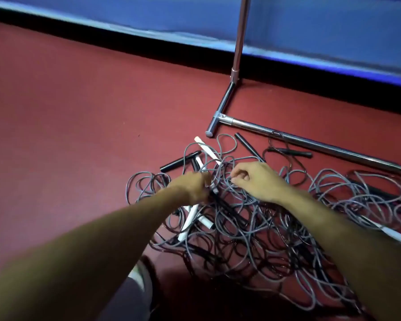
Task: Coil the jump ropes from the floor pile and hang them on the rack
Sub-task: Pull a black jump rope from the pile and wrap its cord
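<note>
Ropes (252, 218) lie in one tangled pile on the red floor (79, 112), grey cords looped over and through each other, with black and white handles mixed in. The rack (237, 42) stands just behind the pile: one upright post, with its base bar (310, 142) running along the floor at the pile's far edge. No part of the rack in view carries a rope.

Step in hand: separation of a single rope from the pile. Coiling is not yet begun, by my reading.

My left hand (192, 187) is at the near-left top of the pile. Its fingers are closed around something at the cords, probably a dark handle end and the cord joined to it; blur prevents a firm identification. My right hand (255, 180) is beside it, slightly apart. Its fingers (237, 176) are curled, with thumb and forefinger pinched at a grey strand; whether the strand is actually held, I cannot tell.

A white handle (190, 220) lies under my left wrist. Another white handle (206, 149) and a black handle (178, 162) lie beyond both hands.

Next move, as I judge it:
1. Follow the gripped cord clear of the crossing loops.
2. Lift slowly. Neighbouring cords are likely to snag and rise with it.
3. Locate the matching second handle before winding.
</note>
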Demonstrator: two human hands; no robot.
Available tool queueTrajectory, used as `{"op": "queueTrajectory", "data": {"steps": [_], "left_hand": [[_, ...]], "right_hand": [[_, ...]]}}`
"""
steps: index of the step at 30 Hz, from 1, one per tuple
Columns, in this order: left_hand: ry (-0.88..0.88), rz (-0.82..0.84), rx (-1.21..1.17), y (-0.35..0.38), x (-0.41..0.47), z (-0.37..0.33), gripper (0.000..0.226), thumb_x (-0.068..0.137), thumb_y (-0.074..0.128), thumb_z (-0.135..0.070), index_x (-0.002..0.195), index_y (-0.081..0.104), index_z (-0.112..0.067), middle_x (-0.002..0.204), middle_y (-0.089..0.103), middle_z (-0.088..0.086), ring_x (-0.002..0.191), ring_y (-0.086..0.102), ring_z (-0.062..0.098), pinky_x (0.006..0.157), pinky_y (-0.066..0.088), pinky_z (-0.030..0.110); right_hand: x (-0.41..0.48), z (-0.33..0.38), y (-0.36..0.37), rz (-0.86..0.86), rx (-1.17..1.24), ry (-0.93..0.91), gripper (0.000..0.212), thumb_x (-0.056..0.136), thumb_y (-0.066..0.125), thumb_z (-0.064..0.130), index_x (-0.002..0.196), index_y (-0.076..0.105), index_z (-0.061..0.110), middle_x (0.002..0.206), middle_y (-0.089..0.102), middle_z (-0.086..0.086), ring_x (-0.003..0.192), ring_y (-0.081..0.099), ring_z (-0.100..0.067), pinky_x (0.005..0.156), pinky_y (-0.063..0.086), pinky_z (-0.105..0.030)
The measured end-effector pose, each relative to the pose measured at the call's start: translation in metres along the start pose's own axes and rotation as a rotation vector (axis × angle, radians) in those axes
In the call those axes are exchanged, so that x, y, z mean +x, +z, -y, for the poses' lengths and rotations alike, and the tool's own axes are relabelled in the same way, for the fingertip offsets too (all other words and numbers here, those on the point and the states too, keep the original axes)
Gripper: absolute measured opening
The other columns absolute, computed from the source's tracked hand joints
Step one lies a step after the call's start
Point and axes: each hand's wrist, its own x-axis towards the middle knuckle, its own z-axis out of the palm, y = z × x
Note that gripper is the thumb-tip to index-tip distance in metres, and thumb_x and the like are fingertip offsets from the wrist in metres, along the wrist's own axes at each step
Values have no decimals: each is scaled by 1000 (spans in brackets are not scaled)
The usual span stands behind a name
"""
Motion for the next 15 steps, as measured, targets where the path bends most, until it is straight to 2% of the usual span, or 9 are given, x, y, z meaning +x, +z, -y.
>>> {"op": "queueTrajectory", "data": {"steps": [2,4,6,10,15], "left_hand": [[15,32,140,16,-1,5,38,93,54,-39,129,54,-27,131,45,6,119,52,30,87,44,37],[2,10,261,32,2,6,42,94,55,-42,133,51,-28,130,40,8,121,50,30,88,44,40],[9,-49,325,41,8,0,39,94,57,-36,131,51,-25,129,42,9,120,50,31,90,43,40],[58,-152,443,43,21,-5,33,93,59,-24,126,57,-20,128,45,10,123,46,29,96,38,37],[171,-197,472,18,21,-14,33,88,64,-35,117,63,-18,122,48,8,119,45,28,92,34,35]], "right_hand": [[-6,0,9,-26,2,15,12,93,60,19,100,69,16,85,65,2,70,54,-6,59,38,-7],[-11,-3,14,-45,19,47,12,93,59,19,100,68,17,85,63,4,71,54,-7,63,41,-15],[-21,-6,12,-30,39,76,12,94,58,19,101,67,19,84,61,6,71,54,-9,63,42,-18],[-30,-14,0,-64,45,98,10,94,58,20,98,68,22,78,58,13,63,52,-5,54,38,-9],[-36,-15,-6,-95,67,115,10,93,60,19,98,68,21,76,59,9,63,51,-5,58,39,-15]]}}
